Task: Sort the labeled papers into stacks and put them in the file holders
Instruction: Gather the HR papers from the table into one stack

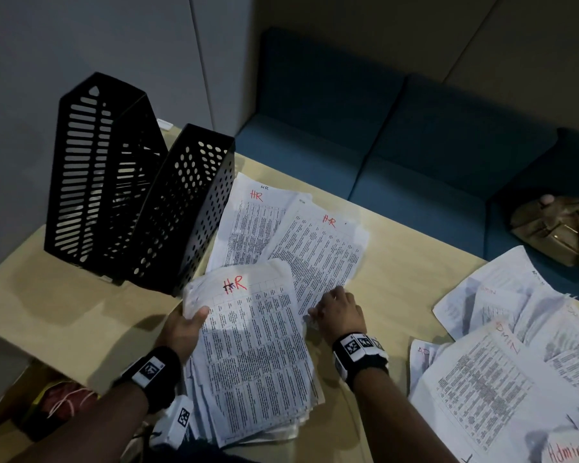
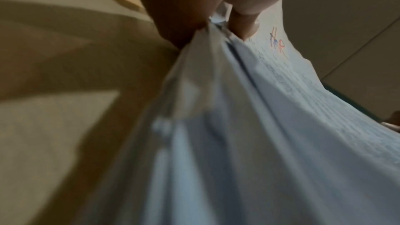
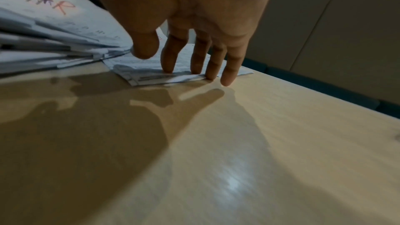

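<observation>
Left hand: left hand (image 1: pixel 184 332) grips the thick HR stack (image 1: pixel 251 355) at its left edge, thumb curled over the top sheet, fingers underneath. In the left wrist view the thumb and fingers (image 2: pixel 244 21) pinch the bundle's edge between them.
HR stack: many sheets, top one marked "HR" in red with a dark scribble over part of it. Its far end is lifted off the table (image 1: pixel 81 312); the near end hangs past the table edge toward the person.
Right hand: right hand (image 1: pixel 340 312) is spread, fingers straight and pointing down. The right wrist view shows the fingertips (image 3: pixel 213 69) pressing the near corner of the loose HR sheets (image 1: pixel 315 248); the little finger tip appears to sit on bare table, though blur makes this unsure. It holds nothing.
Loose HR sheets: two or more printed pages marked "HR" in red, lying flat and overlapping, just beyond the held stack and right beside the file holders.
File holders: slotted file holder (image 1: pixel 94 175) and perforated file holder (image 1: pixel 188 208), both black, standing upright side by side at the table's far left. Contents cannot be judged through the holes.
Admin papers: Admin papers (image 1: pixel 502 362) lie in a loose pile on the right side of the table, well apart from the HR pages.
Surroundings: blue sofa (image 1: pixel 398 138) behind the table, a tan bag (image 1: pixel 555 225) on its seat.
</observation>
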Tool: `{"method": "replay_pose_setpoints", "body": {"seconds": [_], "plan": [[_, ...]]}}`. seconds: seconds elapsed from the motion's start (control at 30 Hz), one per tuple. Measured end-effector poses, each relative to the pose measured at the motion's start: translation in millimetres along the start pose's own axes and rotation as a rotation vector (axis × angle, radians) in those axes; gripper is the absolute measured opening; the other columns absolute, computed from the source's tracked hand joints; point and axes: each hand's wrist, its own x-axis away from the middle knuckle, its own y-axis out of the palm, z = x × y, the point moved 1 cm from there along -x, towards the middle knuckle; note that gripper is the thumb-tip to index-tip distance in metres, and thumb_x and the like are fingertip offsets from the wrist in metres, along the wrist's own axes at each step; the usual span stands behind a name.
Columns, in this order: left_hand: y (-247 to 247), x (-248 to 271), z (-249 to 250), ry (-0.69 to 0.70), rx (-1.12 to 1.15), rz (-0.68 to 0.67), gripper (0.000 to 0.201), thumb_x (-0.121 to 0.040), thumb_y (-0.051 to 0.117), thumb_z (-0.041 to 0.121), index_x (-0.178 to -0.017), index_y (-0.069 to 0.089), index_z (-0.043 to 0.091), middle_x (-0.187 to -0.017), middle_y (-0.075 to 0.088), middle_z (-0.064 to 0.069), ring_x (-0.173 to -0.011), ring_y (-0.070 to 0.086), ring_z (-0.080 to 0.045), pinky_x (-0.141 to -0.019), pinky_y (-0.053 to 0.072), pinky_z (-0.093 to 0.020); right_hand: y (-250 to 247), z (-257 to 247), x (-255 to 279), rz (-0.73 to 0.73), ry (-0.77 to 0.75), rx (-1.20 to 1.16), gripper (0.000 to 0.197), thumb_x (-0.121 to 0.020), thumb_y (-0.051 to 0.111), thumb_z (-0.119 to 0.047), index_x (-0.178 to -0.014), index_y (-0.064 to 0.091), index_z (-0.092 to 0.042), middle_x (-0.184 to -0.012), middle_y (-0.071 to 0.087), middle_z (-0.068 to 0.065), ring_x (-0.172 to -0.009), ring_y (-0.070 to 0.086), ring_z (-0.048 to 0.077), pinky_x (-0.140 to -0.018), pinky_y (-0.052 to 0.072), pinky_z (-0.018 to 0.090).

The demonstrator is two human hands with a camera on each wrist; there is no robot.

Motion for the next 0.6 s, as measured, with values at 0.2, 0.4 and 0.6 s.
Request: {"method": "replay_pose_setpoints", "body": {"seconds": [0.2, 0.4, 0.6], "plan": [[-3.2, -5.3, -1.1, -0.066, -0.026, -0.046, 0.042, -0.087, 0.065, 0.029, -0.123, 0.059, 0.010, -0.111, 0.067, -0.015, -0.106, 0.061, -0.031, -0.097, 0.047, -0.047, -4.4, -12.3, -18.6, -0.033, 0.143, -0.173, 0.078, -0.078, 0.068, -0.018, -0.144, 0.026, -0.015, -0.152, 0.017, 0.014, -0.135, 0.026, 0.037, -0.104, 0.040, 0.050], [-3.1, -1.6, 4.8, -0.089, -0.042, -0.035, 0.043, -0.085, 0.065, 0.033, -0.120, 0.061, 0.009, -0.103, 0.067, -0.013, -0.100, 0.062, -0.031, -0.092, 0.049, -0.043, -5.6, -3.8, -31.2, 0.050, 0.470, -0.388, 0.092, -0.072, 0.079, -0.016, -0.145, 0.023, -0.014, -0.146, 0.023, 0.017, -0.130, 0.032, 0.037, -0.103, 0.038, 0.041], [-3.9, -1.0, 7.2, -0.132, -0.002, -0.033, 0.050, -0.078, 0.065, 0.037, -0.118, 0.062, 0.007, -0.105, 0.068, -0.013, -0.102, 0.062, -0.028, -0.095, 0.048, -0.042, -5.0, -4.7, -43.0, 0.029, 0.601, -0.669, 0.081, -0.078, 0.074, -0.006, -0.142, 0.023, -0.004, -0.137, 0.042, 0.022, -0.116, 0.053, 0.041, -0.091, 0.050, 0.042]]}}
